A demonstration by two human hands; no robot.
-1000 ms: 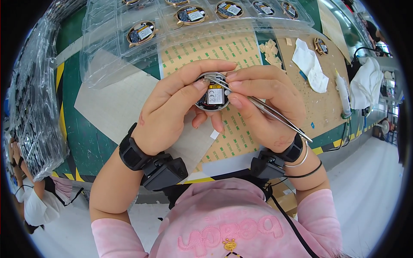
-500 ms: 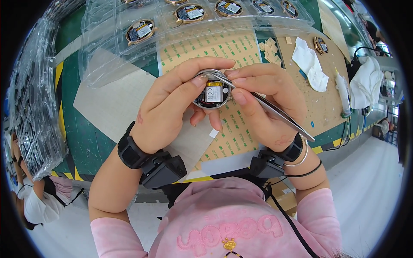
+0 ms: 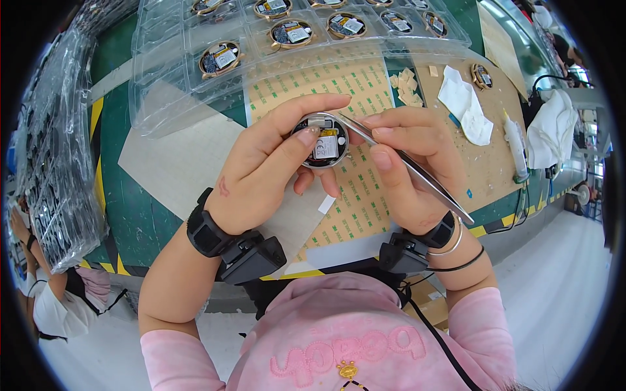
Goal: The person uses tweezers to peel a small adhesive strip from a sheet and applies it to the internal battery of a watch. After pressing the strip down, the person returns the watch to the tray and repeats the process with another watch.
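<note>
My left hand [image 3: 244,176] grips a round silver watch case [image 3: 346,155] between thumb and fingers, its open side facing up. Inside the case lie a silver battery [image 3: 325,148] and dark circuitry, and my left thumb presses near the battery's upper left. In my right hand [image 3: 424,163] is a pair of metal tweezers [image 3: 430,182], slanting down to the right across the palm. Their tips are just above the case's upper right rim, apart from the thumb. Whether the tips hold anything is too small to tell.
Beyond my hands stands a clear plastic tray [image 3: 160,111] of several gold-rimmed watch cases. Tan printed backing paper [image 3: 355,202] and a grey sheet [image 3: 173,153] cover the green table. On a brown board [image 3: 492,166] lie a white wipe [image 3: 466,107], a glue tube [image 3: 516,146] and another case [image 3: 481,76].
The tweezers have drawn back to the right from over the watch case, uncovering its upper part. My right fingers have shifted slightly right and the left hand keeps its hold.
</note>
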